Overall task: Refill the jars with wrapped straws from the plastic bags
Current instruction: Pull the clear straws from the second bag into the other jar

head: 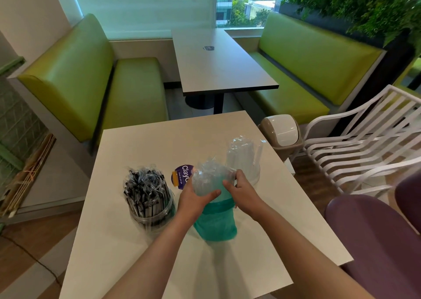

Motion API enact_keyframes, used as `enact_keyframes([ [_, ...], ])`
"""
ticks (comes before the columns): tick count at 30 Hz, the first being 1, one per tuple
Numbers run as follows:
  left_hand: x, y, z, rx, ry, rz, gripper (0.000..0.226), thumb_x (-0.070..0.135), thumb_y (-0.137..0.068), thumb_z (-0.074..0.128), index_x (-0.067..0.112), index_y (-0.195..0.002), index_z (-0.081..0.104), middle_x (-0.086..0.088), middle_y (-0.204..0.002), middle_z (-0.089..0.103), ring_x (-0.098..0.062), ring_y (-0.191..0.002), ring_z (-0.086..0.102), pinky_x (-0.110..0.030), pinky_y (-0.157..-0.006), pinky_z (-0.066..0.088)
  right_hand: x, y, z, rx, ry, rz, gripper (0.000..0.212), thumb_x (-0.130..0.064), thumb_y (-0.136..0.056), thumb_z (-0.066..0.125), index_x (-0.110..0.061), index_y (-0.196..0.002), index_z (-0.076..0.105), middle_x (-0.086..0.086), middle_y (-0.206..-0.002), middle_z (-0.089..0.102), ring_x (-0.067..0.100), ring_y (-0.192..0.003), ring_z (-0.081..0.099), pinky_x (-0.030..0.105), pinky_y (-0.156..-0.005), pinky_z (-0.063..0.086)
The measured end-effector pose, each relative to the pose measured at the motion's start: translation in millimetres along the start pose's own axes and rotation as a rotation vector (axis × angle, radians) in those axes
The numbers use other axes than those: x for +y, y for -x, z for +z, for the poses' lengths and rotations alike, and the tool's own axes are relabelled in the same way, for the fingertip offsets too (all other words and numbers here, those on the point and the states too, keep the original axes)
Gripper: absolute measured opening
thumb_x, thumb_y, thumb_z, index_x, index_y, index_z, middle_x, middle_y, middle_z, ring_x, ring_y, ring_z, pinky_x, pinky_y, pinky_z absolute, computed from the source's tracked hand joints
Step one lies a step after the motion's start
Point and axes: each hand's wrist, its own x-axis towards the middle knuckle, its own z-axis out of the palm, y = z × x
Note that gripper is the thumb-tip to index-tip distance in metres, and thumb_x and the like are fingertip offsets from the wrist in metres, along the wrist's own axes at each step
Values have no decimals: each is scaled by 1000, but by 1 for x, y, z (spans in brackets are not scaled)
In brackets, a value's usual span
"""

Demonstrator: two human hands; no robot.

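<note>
both hands work at the middle of a white square table point(141, 241). the left hand point(193, 201) grips the left side of a clear plastic bag point(208, 182), thumb curled across its front. the right hand point(242, 190) grips the bag's right side, fingers wrapped around the crumpled plastic. the bag stands upright between the hands; its upper part is clear and crinkled, its lower part shows teal point(215, 223), and the base reaches the tabletop. whether the teal mass is wrapped straws cannot be told through the blur. to the left, apart from the left hand, a clear jar point(151, 216) stands upright, packed with dark wrapped straws point(145, 189) that rise above its rim. behind the right hand, a second clear container point(245, 159) holds pale white straws upright. a purple round label point(182, 175) lies flat on the table just behind the bag.
</note>
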Motion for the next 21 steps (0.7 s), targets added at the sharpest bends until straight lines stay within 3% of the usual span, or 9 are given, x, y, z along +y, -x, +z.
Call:
enact_keyframes([
  [7, 0, -1, 5, 44, -33, 2, 91, 47, -60, 88, 24, -138, 47, 5, -124, 62, -16, -113, 59, -38, -97, 51, -7, 7, -3, 23, -39, -50, 27, -32, -103, 41, -23, -128, 38, -1, -124, 53, 16, -114, 54, 41, -99, 50],
  [15, 4, -4, 9, 93, -40, 8, 89, 43, -63, 89, 21, -138, 46, 1, -125, 60, -19, -114, 57, -39, -96, 51, -20, 11, -14, 21, 30, -84, 26, -36, -102, 41, -22, -124, 45, -4, -112, 58, 13, -105, 58, 39, -94, 54],
  [21, 8, -5, 9, 83, -68, 45, 82, 40, -67, 87, 25, -137, 46, 4, -125, 57, -15, -112, 54, -32, -93, 48, -50, 7, -35, 153, 74, -224, 34, -40, -102, 34, -19, -127, 43, -8, -99, 58, 6, -94, 58, 18, -79, 46],
])
